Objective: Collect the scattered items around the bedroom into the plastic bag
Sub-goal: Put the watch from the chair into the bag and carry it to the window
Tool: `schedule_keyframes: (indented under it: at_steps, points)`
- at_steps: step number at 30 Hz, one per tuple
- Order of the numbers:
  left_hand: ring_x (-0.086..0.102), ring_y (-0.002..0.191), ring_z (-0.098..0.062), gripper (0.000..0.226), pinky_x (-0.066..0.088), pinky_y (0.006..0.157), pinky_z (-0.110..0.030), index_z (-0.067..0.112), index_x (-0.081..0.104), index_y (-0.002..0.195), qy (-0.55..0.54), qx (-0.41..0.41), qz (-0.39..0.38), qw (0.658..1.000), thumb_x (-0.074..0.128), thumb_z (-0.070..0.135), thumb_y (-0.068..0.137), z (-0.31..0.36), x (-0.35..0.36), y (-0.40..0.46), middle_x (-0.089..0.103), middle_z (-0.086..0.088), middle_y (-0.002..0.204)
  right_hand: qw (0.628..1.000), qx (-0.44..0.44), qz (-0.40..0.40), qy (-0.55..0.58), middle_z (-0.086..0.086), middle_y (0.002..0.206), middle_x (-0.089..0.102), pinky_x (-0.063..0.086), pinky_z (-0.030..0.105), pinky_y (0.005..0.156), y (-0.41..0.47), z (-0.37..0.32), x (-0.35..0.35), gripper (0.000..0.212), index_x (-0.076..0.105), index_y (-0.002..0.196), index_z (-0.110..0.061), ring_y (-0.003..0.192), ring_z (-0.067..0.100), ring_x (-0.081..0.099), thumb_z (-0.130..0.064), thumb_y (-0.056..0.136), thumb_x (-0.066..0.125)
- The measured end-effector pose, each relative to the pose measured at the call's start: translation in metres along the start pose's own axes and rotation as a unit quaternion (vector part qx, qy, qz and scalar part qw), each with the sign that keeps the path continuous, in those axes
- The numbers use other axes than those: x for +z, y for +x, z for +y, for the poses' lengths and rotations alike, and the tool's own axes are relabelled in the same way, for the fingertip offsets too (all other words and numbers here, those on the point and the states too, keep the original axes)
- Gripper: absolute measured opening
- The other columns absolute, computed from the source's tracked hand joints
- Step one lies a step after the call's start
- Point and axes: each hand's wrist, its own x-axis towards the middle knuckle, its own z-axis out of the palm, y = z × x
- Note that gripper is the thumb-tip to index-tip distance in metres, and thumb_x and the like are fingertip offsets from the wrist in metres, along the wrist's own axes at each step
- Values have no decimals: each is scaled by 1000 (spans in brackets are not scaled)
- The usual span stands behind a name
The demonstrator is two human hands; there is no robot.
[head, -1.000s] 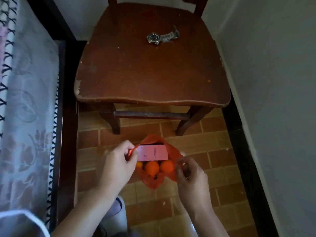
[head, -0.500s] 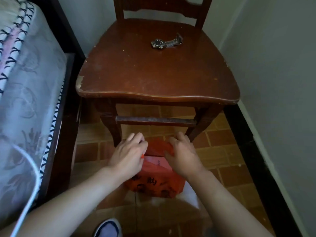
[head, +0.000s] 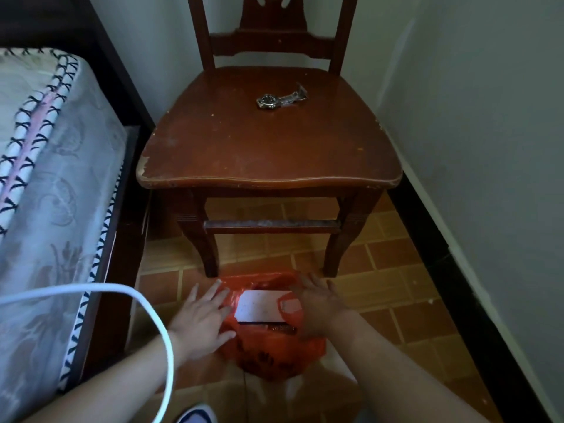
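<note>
Since half a second ago my fingers have spread flat, uncovering a pale rectangular card in the mouth of the crumpled orange plastic bag. My left hand lies open against the bag's left side, my right hand open on its right, neither gripping. Bag sits on the brown tiled floor before the dark red wooden chair, where a silver metal wristwatch lies. A white cable loops near my left wrist.
</note>
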Motion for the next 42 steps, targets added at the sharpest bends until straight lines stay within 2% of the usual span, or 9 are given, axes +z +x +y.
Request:
schedule_keyframes:
  at_steps: [5, 9, 13, 16, 22, 27, 33, 37, 42]
  points:
    - [-5, 161, -26, 87, 7, 126, -63, 28, 60, 144, 3, -69, -18, 997, 16, 83, 92, -23, 15, 10, 19, 2, 173, 998, 60, -12, 22, 7, 171, 9, 6, 66, 125, 10, 21, 8, 115, 11, 164, -28, 160, 37, -4, -33, 78, 87]
    - [20, 158, -28, 91, 17, 122, -62, 33, 58, 145, -63, -120, -9, 991, 8, 86, 90, -22, 2, 15, 44, 4, 161, 998, 17, 49, 46, 0, 162, 37, 13, 69, 123, 13, 28, 5, 83, 40, 153, -36, 158, 36, 12, -45, 81, 80]
    - [53, 130, -18, 67, 37, 115, -46, 26, 70, 122, -84, -99, 180, 975, 22, 69, 101, 9, -32, 19, 66, 3, 129, 976, -72, 190, 72, -10, 150, 53, 9, 58, 127, -7, 6, -30, 61, 61, 141, -28, 151, 17, 28, -45, 85, 76]
    - [36, 148, -19, 56, 28, 124, -48, 29, 53, 146, -113, -1, 212, 971, 41, 60, 102, 33, -28, 23, 48, 3, 154, 955, -139, 256, 58, -7, 155, 48, 19, 56, 124, -8, -11, -28, 63, 55, 147, -26, 150, 18, 30, -48, 90, 67]
    - [-15, 159, -31, 80, -11, 122, -68, 35, 13, 164, -2, 111, 0, 994, 41, 70, 98, 40, 28, 13, 0, -6, 174, 970, -174, 88, -144, 2, 173, -15, -3, 59, 127, 34, -13, 3, 103, 1, 166, -21, 159, 26, -16, -71, 92, 52]
    - [-18, 158, -32, 74, -27, 112, -64, 34, 11, 164, 91, 203, -52, 973, 34, 67, 102, 23, 79, 9, -6, -5, 174, 958, -168, -7, -233, 3, 173, -15, -3, 59, 127, 55, -4, 37, 115, -8, 166, -19, 160, 27, -13, -75, 88, 56]
    - [-22, 157, -34, 70, -16, 119, -71, 33, 20, 163, 100, 218, -76, 968, 40, 61, 102, 31, 94, 2, -9, -4, 174, 962, -85, -49, -253, 6, 174, -9, 1, 60, 127, 60, 21, 53, 120, -4, 166, -17, 160, 30, -6, -79, 84, 59]
    - [-8, 160, -35, 66, -3, 122, -66, 30, 30, 160, 64, 196, -71, 976, 41, 59, 102, 35, 82, 1, 3, -8, 174, 970, -39, -45, -236, 7, 174, -1, 2, 64, 126, 56, 38, 53, 106, 2, 166, -20, 161, 30, 0, -63, 92, 63]
    - [55, 138, -28, 48, 35, 114, -60, 33, 69, 128, 60, 202, 46, 976, 43, 59, 97, 43, 73, 11, 62, -5, 143, 978, -92, -3, -188, 7, 173, 8, 9, 63, 126, 46, 33, 40, 104, 7, 166, -19, 160, 31, 6, -55, 90, 68]
